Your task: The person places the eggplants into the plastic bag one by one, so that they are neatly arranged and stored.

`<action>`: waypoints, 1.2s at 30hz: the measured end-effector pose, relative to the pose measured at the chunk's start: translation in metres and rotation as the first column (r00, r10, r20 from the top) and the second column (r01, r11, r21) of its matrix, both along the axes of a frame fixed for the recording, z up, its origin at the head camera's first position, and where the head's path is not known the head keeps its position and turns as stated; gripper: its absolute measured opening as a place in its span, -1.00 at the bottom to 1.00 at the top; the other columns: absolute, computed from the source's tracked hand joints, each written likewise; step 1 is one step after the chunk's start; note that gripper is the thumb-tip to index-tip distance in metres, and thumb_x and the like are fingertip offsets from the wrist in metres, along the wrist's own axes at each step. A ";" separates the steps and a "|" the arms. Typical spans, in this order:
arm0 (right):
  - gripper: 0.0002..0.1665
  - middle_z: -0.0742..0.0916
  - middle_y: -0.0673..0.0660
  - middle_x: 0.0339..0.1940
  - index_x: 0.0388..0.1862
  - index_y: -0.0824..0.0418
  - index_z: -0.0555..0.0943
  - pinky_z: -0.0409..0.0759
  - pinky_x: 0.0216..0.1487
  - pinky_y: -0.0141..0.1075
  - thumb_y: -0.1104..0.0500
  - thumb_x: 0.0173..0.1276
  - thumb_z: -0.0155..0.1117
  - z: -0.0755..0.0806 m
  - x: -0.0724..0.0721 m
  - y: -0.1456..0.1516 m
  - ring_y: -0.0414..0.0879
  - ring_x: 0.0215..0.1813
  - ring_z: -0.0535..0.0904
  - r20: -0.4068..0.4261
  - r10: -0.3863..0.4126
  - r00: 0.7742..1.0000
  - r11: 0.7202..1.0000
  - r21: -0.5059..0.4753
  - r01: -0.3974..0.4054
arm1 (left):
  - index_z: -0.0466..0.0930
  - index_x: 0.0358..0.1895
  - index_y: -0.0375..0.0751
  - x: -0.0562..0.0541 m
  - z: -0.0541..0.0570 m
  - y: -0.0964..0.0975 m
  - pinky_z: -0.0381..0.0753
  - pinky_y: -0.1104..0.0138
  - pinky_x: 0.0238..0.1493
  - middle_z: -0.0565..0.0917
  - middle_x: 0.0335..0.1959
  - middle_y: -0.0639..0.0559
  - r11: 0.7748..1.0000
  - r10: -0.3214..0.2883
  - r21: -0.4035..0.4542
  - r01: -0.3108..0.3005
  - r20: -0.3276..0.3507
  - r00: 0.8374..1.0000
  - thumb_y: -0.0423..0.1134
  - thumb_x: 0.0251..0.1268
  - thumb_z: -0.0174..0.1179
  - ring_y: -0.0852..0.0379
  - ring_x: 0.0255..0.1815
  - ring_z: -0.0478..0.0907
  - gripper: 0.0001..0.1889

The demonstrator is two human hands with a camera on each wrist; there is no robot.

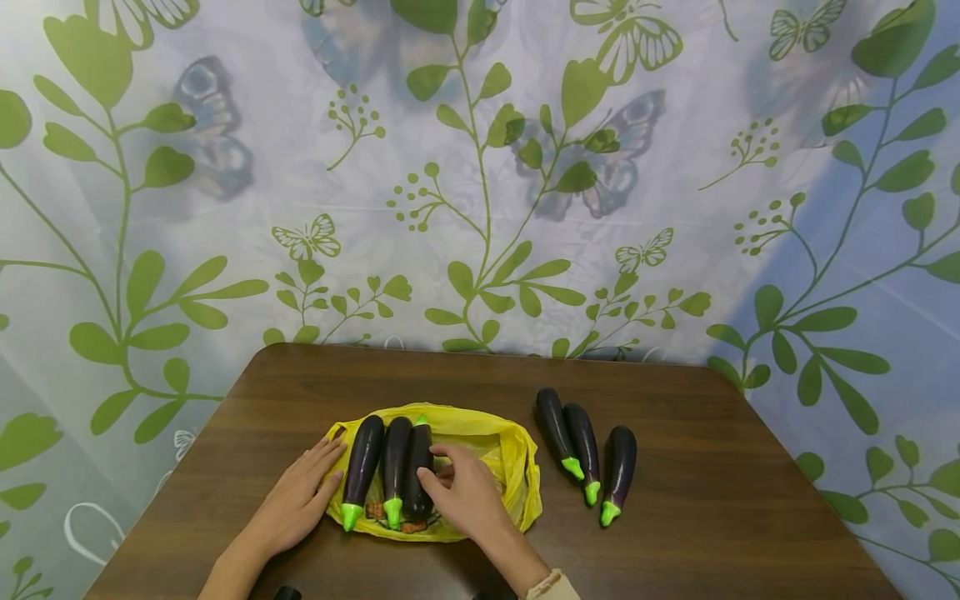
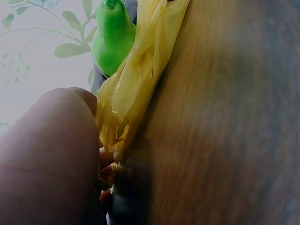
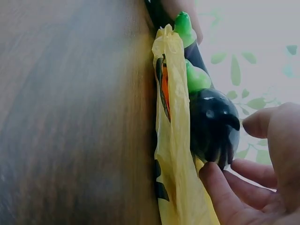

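Observation:
A yellow plastic bag (image 1: 525, 467) lies spread on the table with three dark eggplants on it. The left eggplant (image 1: 364, 462) and the middle eggplant (image 1: 395, 467) have their green stem ends toward me. The third eggplant (image 1: 420, 475) lies beside them, its green end at the far side. My right hand (image 1: 468, 492) has its thumb and fingers about this third one; its rounded dark end (image 3: 213, 126) sits between them in the right wrist view. My left hand (image 1: 296, 500) rests with extended fingers at the bag's left edge, where the yellow plastic (image 2: 136, 79) bunches up.
Three more eggplants (image 1: 619, 475) lie on the brown wooden table (image 1: 712, 500) to the right of the bag, green ends toward me. Behind the table's far edge hangs a curtain (image 1: 480, 208) printed with leaves and butterflies.

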State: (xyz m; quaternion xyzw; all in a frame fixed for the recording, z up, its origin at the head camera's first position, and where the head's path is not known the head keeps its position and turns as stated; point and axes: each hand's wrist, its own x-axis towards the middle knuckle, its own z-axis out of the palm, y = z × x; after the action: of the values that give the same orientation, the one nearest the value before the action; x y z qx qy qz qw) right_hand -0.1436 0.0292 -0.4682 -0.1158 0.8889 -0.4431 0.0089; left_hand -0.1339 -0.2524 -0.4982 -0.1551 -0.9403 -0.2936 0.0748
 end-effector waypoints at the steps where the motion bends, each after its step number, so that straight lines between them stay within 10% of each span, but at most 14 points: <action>1: -0.49 0.75 0.10 0.12 0.26 0.08 0.65 0.76 -0.17 -0.24 -0.13 0.45 0.35 0.000 0.000 0.000 -0.21 -0.17 0.73 0.004 0.003 1.000 1.000 0.003 -0.003 | 0.40 0.50 -0.31 0.000 0.000 0.000 0.16 -0.26 0.53 0.38 0.53 -0.27 1.000 0.000 -0.001 0.000 -0.002 1.000 -0.09 0.69 -0.04 -0.29 0.59 0.23 -0.49; 36: -0.38 0.72 0.08 0.19 0.33 0.10 0.60 0.77 -0.03 -0.15 -0.21 0.45 0.34 0.007 0.002 0.009 -0.08 0.00 0.74 -0.048 0.030 0.998 0.999 0.017 -0.029 | 0.39 0.50 -0.30 0.002 -0.002 0.001 0.14 -0.20 0.54 0.37 0.54 -0.26 1.000 0.012 0.007 -0.012 0.015 1.000 -0.04 0.69 -0.05 -0.26 0.60 0.23 -0.47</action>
State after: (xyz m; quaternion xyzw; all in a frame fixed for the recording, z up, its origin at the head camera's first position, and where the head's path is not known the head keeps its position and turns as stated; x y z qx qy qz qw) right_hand -0.1412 0.0379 -0.4612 -0.1394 0.8908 -0.4325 -0.0050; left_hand -0.1324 -0.2510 -0.5001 -0.1472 -0.9407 -0.2975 0.0701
